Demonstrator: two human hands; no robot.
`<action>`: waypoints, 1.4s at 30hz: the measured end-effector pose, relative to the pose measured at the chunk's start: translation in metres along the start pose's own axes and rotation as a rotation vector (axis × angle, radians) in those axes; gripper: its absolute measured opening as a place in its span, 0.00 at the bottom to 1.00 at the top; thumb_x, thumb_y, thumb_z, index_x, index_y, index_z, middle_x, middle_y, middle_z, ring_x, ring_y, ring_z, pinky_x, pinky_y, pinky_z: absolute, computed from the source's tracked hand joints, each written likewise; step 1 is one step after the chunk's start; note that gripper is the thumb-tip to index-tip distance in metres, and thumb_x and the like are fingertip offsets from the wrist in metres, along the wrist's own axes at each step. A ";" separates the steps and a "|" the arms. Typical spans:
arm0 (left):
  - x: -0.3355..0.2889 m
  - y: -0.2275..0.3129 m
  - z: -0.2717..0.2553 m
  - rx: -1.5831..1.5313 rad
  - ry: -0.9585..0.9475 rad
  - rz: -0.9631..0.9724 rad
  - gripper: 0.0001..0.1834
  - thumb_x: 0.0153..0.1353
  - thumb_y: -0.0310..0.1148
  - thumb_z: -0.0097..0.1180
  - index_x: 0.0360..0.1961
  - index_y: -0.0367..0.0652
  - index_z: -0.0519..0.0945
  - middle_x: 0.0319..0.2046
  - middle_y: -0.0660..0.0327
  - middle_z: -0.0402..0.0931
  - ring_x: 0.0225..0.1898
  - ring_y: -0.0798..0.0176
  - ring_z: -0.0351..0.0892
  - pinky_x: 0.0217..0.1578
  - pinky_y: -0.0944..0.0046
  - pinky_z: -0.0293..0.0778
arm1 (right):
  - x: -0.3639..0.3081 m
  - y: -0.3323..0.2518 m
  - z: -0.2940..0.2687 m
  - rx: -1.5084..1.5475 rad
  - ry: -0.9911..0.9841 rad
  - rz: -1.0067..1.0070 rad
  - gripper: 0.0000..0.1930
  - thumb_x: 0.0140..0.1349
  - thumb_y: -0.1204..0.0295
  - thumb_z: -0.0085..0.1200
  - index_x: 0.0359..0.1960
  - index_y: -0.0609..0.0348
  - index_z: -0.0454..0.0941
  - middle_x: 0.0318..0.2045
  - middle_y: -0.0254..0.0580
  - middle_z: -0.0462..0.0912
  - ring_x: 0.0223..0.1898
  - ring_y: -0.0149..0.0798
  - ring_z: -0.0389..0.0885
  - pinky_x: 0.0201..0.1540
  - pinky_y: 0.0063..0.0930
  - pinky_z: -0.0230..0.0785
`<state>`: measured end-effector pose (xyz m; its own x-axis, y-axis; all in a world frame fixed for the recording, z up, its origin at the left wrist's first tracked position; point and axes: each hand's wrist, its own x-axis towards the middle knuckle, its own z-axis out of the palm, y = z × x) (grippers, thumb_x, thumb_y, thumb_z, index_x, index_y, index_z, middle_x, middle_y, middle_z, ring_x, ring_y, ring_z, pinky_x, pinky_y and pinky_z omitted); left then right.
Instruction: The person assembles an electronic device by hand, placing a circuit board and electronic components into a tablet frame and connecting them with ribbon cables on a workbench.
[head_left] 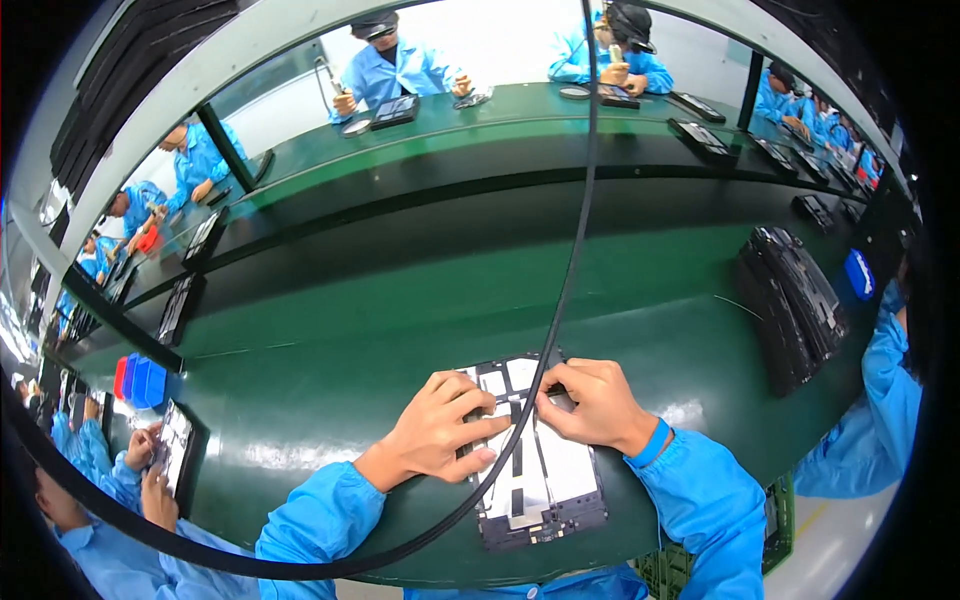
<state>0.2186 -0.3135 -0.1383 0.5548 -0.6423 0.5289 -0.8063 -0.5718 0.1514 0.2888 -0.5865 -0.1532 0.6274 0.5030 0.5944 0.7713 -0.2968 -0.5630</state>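
Note:
An opened tablet [570,470] lies on the green table in front of me, with silver-white battery panels, dark strips down its middle and a black frame. My left hand [440,428] rests on the tablet's left side, fingers bent a little and spread apart. Near the upper right edge of the tablet is my right hand [597,405], its thumb and forefinger brought together. Whatever may be between those fingertips is too small to make out. A blue band [652,443] circles my right wrist. Part of the tablet is covered by my hands and a black cable [572,262].
The cable loops down across my view. A stack of black tablet housings [788,305] stands at right, near a blue bin [859,274]. Blue and red bins [146,381] sit at left, beside a co-worker's tablet [175,450]. Beyond a dark conveyor [420,215], people in blue work.

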 end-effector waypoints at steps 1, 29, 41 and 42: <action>0.005 0.001 0.002 -0.031 -0.060 -0.007 0.22 0.60 0.47 0.63 0.51 0.49 0.92 0.46 0.59 0.81 0.51 0.50 0.77 0.59 0.43 0.72 | -0.001 0.002 -0.001 0.023 0.009 0.010 0.07 0.61 0.69 0.73 0.33 0.56 0.86 0.21 0.42 0.83 0.23 0.45 0.83 0.26 0.39 0.73; 0.040 0.062 0.017 -0.198 -0.243 -0.273 0.21 0.69 0.36 0.61 0.59 0.39 0.87 0.61 0.45 0.82 0.48 0.45 0.87 0.47 0.49 0.85 | -0.015 0.032 -0.020 0.538 -0.143 0.495 0.15 0.63 0.73 0.77 0.24 0.64 0.83 0.23 0.33 0.86 0.27 0.18 0.76 0.29 0.21 0.67; 0.048 0.075 0.025 -0.005 -0.193 -0.309 0.23 0.64 0.38 0.70 0.60 0.44 0.87 0.65 0.52 0.80 0.45 0.50 0.83 0.39 0.51 0.82 | -0.013 0.031 -0.020 0.559 -0.130 0.582 0.14 0.59 0.71 0.78 0.23 0.64 0.84 0.19 0.33 0.83 0.24 0.20 0.74 0.26 0.24 0.64; 0.048 0.076 0.025 0.038 -0.191 -0.316 0.24 0.64 0.39 0.71 0.60 0.45 0.87 0.65 0.53 0.80 0.45 0.51 0.83 0.38 0.51 0.82 | -0.012 0.031 -0.020 0.564 -0.133 0.585 0.14 0.59 0.71 0.78 0.22 0.64 0.84 0.19 0.33 0.84 0.24 0.20 0.74 0.26 0.24 0.64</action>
<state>0.1886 -0.4005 -0.1223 0.8061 -0.5131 0.2949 -0.5833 -0.7731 0.2493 0.3070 -0.6183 -0.1665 0.8659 0.4963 0.0624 0.1322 -0.1066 -0.9855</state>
